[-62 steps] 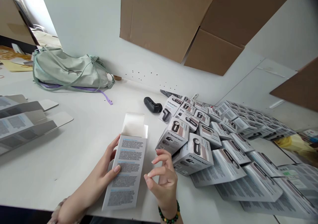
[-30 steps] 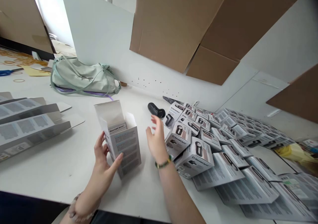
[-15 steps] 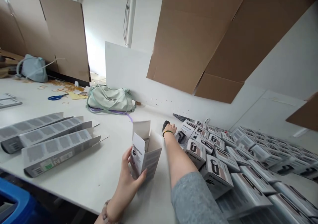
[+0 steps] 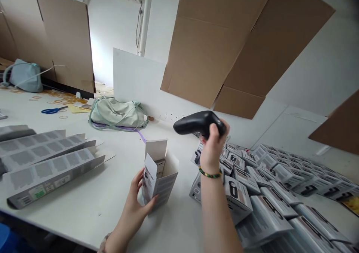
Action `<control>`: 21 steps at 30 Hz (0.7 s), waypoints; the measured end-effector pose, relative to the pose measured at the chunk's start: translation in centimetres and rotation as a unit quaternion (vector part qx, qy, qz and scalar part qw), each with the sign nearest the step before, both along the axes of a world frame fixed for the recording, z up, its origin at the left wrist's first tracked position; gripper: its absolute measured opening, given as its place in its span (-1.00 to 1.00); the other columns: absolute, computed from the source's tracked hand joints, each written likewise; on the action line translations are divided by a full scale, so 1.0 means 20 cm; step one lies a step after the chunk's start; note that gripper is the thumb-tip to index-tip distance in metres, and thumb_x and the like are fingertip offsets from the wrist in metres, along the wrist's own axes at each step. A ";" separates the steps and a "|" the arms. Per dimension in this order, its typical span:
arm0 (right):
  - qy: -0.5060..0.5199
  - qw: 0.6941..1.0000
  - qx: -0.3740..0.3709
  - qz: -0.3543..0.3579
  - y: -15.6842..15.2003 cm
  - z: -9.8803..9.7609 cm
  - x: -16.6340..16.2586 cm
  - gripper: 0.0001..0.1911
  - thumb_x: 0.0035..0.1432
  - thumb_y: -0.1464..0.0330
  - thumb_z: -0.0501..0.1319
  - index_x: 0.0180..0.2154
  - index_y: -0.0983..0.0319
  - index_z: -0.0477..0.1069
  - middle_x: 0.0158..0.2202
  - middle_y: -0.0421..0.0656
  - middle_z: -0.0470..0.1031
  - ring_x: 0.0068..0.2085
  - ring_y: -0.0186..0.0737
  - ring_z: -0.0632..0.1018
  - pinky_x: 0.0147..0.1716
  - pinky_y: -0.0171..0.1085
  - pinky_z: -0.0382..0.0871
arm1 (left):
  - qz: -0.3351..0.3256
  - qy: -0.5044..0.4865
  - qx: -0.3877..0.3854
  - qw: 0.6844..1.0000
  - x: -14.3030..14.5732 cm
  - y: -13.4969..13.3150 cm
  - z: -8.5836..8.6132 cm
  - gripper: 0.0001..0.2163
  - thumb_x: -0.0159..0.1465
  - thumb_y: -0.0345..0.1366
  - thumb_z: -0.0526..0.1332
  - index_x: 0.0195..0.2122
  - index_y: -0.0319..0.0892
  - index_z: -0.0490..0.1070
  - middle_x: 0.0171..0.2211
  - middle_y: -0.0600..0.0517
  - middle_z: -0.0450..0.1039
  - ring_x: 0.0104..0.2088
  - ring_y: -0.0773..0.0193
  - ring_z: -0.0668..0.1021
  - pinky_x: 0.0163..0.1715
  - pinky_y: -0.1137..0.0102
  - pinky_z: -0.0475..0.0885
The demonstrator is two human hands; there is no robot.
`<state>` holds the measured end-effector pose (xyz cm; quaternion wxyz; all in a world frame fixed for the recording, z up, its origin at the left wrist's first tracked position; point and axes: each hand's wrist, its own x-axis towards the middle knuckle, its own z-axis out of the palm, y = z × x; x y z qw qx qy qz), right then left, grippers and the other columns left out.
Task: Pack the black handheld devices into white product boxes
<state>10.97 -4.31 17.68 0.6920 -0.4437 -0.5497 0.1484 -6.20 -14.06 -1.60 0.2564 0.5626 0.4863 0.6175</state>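
My left hand (image 4: 138, 200) grips a small grey and white product box (image 4: 160, 178) that stands upright on the white table (image 4: 84, 193), its top flaps open. My right hand (image 4: 211, 148) is raised above the table and is closed round a black handheld device (image 4: 196, 123), held in the air to the right of the open box. A green bead bracelet sits on my right wrist.
A heap of closed product boxes (image 4: 269, 193) covers the table's right side. Flat unfolded box blanks (image 4: 47, 163) lie at the left. A pale green bag (image 4: 117, 113) rests by a white board, blue scissors (image 4: 53, 110) and rubber bands beyond. Large cardboard sheets (image 4: 224, 51) lean overhead.
My right hand reached to the black device lying by the box heap, closed on it and lifted it into the air. My left hand stood the open box upright.
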 end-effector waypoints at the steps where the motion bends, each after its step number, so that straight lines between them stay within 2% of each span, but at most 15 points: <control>1: 0.015 0.997 0.052 0.049 -0.08 0.02 0.03 -0.64 0.28 0.08 -0.05 0.04 0.06 0.15 -0.08 -0.15 0.35 -0.23 -0.21 0.50 -0.38 -0.26 0.44 | -0.004 0.008 0.005 1.000 0.00 0.00 -0.01 -0.36 0.26 -0.16 0.26 0.29 0.17 -0.04 0.28 -0.10 0.11 0.28 -0.17 0.26 0.20 -0.20 0.23; 3: -0.023 0.985 0.101 0.136 -0.23 0.05 0.08 -0.71 0.22 0.11 0.07 -0.07 0.06 0.27 -0.13 -0.17 0.36 -0.20 -0.19 0.49 -0.29 -0.22 0.44 | -0.012 0.024 0.016 1.000 -0.01 0.00 -0.02 -0.36 0.26 -0.16 0.26 0.29 0.20 -0.05 0.28 -0.09 0.12 0.27 -0.17 0.28 0.18 -0.19 0.27; 4: -0.066 0.979 0.091 0.172 -0.29 0.05 0.09 -0.73 0.18 0.13 0.13 -0.10 0.07 0.31 -0.15 -0.18 0.38 -0.20 -0.18 0.48 -0.26 -0.20 0.44 | -0.017 0.032 0.022 0.999 -0.01 0.00 -0.03 -0.35 0.26 -0.17 0.26 0.30 0.22 -0.06 0.28 -0.09 0.13 0.26 -0.16 0.30 0.18 -0.19 0.29; 6: -0.168 0.961 0.018 0.219 -0.36 0.02 0.08 -0.67 0.10 0.18 0.24 -0.08 0.08 0.33 -0.16 -0.17 0.40 -0.22 -0.17 0.48 -0.21 -0.15 0.45 | -0.032 0.048 0.035 0.998 -0.01 -0.01 -0.05 -0.33 0.27 -0.18 0.26 0.31 0.24 -0.08 0.29 -0.08 0.11 0.26 -0.16 0.31 0.16 -0.19 0.31; 9: -0.307 0.917 -0.101 0.233 -0.39 -0.07 0.03 -0.49 -0.05 0.21 0.39 -0.05 0.12 0.32 -0.11 -0.11 0.41 -0.12 -0.07 0.46 -0.09 -0.04 0.43 | -0.060 0.069 0.054 0.994 0.01 -0.03 -0.03 -0.32 0.30 -0.22 0.23 0.34 0.24 -0.14 0.34 -0.09 0.02 0.30 -0.15 0.24 0.17 -0.16 0.32; 11: -0.372 0.891 -0.133 0.224 -0.39 -0.12 0.01 -0.48 -0.10 0.21 0.44 -0.11 0.18 0.35 -0.11 -0.07 0.41 -0.06 0.01 0.43 -0.04 0.03 0.40 | -0.067 0.082 0.075 0.992 0.03 -0.04 0.00 -0.32 0.31 -0.24 0.21 0.35 0.22 -0.16 0.38 -0.08 -0.08 0.35 -0.13 0.13 0.21 -0.16 0.25; 13: -0.397 0.877 -0.147 0.228 -0.40 -0.17 0.01 -0.50 -0.06 0.17 0.44 -0.12 0.23 0.38 -0.13 -0.04 0.43 -0.04 0.04 0.43 -0.05 0.04 0.41 | -0.060 0.092 0.101 0.989 0.06 -0.05 0.05 -0.34 0.33 -0.25 0.20 0.35 0.20 -0.14 0.40 -0.06 -0.15 0.38 -0.12 0.05 0.25 -0.18 0.16; 15: -0.387 0.872 -0.138 0.266 -0.40 -0.20 0.05 -0.52 0.07 0.11 0.36 -0.05 0.24 0.40 -0.09 -0.01 0.44 0.02 0.05 0.41 0.02 0.04 0.38 | -0.046 0.105 0.116 0.987 0.07 -0.06 0.10 -0.43 0.36 -0.27 0.15 0.32 0.20 -0.06 0.40 -0.03 -0.17 0.38 -0.09 0.03 0.25 -0.18 0.15; 18: -0.294 0.884 -0.091 0.351 -0.39 -0.28 0.14 -0.59 0.33 0.06 0.07 0.07 0.11 0.40 0.11 -0.06 0.37 0.15 -0.05 0.35 0.16 -0.03 0.28 | -0.042 0.148 0.113 0.982 0.08 -0.06 0.16 -0.62 0.40 -0.30 0.06 0.21 0.20 0.14 0.37 0.00 -0.12 0.35 -0.05 0.12 0.21 -0.10 0.26; 19: -0.236 0.895 -0.085 0.368 -0.37 -0.31 0.16 -0.59 0.37 0.07 0.00 0.12 0.04 0.36 0.18 -0.09 0.30 0.14 -0.10 0.37 0.13 -0.08 0.31 | -0.048 0.164 0.108 0.979 0.08 -0.06 0.17 -0.68 0.41 -0.29 0.05 0.15 0.17 0.21 0.37 0.01 -0.11 0.33 -0.06 0.14 0.19 -0.08 0.29; 21: -0.112 0.911 -0.104 0.384 -0.35 -0.40 0.19 -0.52 0.35 0.05 0.03 0.25 -0.09 0.14 0.31 -0.12 0.13 0.09 -0.17 0.43 -0.01 -0.17 0.41 | -0.070 0.186 0.101 0.975 0.07 -0.07 0.18 -0.80 0.41 -0.23 0.05 0.03 0.09 0.31 0.36 0.00 -0.12 0.31 -0.09 0.17 0.16 -0.07 0.31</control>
